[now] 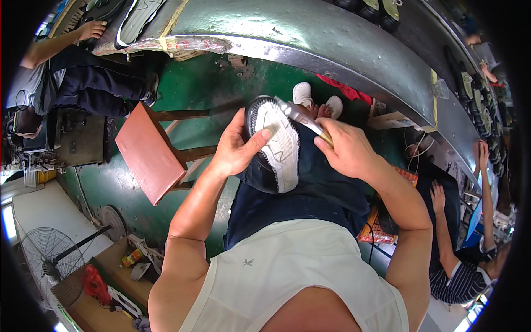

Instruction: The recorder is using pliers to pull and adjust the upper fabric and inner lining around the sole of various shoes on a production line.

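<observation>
My left hand (235,148) grips a black shoe upper (282,157) by its left side, with the thumb pressed on the white bottom. The shoe lies bottom up over my lap, toe pointing away from me. Pleated black edging runs around the toe, and a dark wavy line marks the white surface. In my right hand (349,148) is a hammer (305,119) with a metal head and a yellowish handle end. Its head is at the right side of the toe; whether it touches the shoe I cannot tell. My right fingers wrap the handle.
A long metal-topped bench (332,36) curves across the far side, bearing several shoes. A stool with a reddish-brown seat (152,155) stands at my left. One person (83,77) sits at far left, others at right. A fan (52,260) stands at lower left.
</observation>
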`<action>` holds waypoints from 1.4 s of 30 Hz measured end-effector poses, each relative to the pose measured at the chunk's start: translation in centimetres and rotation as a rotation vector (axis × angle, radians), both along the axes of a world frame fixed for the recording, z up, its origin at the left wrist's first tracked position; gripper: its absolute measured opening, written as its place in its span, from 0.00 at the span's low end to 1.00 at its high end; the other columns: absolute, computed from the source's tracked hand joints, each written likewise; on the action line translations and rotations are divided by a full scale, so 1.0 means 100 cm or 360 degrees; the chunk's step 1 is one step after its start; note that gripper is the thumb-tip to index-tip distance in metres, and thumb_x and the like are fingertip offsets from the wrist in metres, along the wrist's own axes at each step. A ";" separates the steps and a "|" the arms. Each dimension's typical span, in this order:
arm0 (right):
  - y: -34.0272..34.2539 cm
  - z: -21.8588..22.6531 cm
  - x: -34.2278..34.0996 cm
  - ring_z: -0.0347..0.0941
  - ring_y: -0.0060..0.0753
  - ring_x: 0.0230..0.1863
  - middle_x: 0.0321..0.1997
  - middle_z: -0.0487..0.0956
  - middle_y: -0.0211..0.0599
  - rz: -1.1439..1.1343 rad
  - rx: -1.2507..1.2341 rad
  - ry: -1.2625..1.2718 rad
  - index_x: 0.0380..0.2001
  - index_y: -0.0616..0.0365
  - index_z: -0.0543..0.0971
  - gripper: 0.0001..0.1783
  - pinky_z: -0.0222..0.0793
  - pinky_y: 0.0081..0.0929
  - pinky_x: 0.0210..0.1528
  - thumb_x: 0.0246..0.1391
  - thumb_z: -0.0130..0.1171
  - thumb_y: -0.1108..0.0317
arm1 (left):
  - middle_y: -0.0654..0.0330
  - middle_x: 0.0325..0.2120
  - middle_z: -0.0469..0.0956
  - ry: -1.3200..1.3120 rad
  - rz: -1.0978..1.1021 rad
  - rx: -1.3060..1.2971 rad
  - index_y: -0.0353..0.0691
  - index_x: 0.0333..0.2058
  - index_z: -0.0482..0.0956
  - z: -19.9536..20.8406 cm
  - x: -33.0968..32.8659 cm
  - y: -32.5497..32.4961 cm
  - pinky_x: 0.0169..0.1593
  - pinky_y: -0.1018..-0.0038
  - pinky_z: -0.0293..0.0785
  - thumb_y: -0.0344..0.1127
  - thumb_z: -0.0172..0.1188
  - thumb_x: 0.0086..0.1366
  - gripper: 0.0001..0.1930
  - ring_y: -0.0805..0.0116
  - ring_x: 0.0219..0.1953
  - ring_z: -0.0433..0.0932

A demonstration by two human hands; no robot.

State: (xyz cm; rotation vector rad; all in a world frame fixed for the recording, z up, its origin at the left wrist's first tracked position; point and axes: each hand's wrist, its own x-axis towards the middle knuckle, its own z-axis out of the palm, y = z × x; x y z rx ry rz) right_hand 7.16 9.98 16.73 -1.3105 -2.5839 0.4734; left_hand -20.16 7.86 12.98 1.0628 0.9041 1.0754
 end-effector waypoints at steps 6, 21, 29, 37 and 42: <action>-0.005 0.005 -0.002 0.69 0.57 0.60 0.59 0.71 0.58 0.0035 0.0104 0.0265 0.66 0.68 0.62 0.35 0.65 0.44 0.64 0.56 0.60 0.71 | 0.57 0.51 0.75 -0.0200 0.0097 0.0009 0.33 0.58 0.66 -0.008 0.002 -0.002 0.59 0.71 0.70 0.27 0.63 0.67 0.23 0.72 0.53 0.73; 0.001 0.007 -0.019 0.76 0.50 0.51 0.51 0.77 0.51 -0.0194 0.0182 -0.0409 0.58 0.68 0.70 0.27 0.75 0.42 0.49 0.55 0.58 0.71 | 0.58 0.57 0.68 -0.0072 0.0021 0.0136 0.42 0.70 0.51 -0.006 0.002 0.005 0.65 0.70 0.63 0.27 0.64 0.66 0.39 0.69 0.59 0.67; 0.005 -0.001 -0.015 0.77 0.58 0.47 0.44 0.80 0.54 -0.0118 -0.0438 0.0194 0.58 0.66 0.70 0.25 0.73 0.47 0.50 0.62 0.58 0.63 | 0.57 0.60 0.67 -0.0260 -0.0018 0.0078 0.41 0.70 0.52 -0.018 -0.002 0.006 0.67 0.68 0.61 0.29 0.61 0.68 0.36 0.67 0.62 0.65; -0.001 -0.012 0.001 0.70 0.59 0.59 0.58 0.72 0.60 -0.0101 -0.0100 0.0196 0.63 0.68 0.64 0.30 0.65 0.45 0.64 0.60 0.58 0.70 | 0.53 0.67 0.63 -0.0557 0.0052 -0.0143 0.40 0.71 0.53 -0.020 -0.003 0.014 0.71 0.56 0.55 0.61 0.38 0.75 0.37 0.55 0.69 0.62; -0.009 -0.014 0.000 0.70 0.58 0.61 0.61 0.71 0.57 -0.0094 -0.0120 0.0166 0.65 0.66 0.64 0.30 0.67 0.44 0.62 0.61 0.57 0.69 | 0.57 0.67 0.63 -0.0644 0.0019 -0.0189 0.44 0.71 0.53 -0.029 -0.008 0.018 0.71 0.58 0.54 0.60 0.44 0.74 0.36 0.60 0.70 0.60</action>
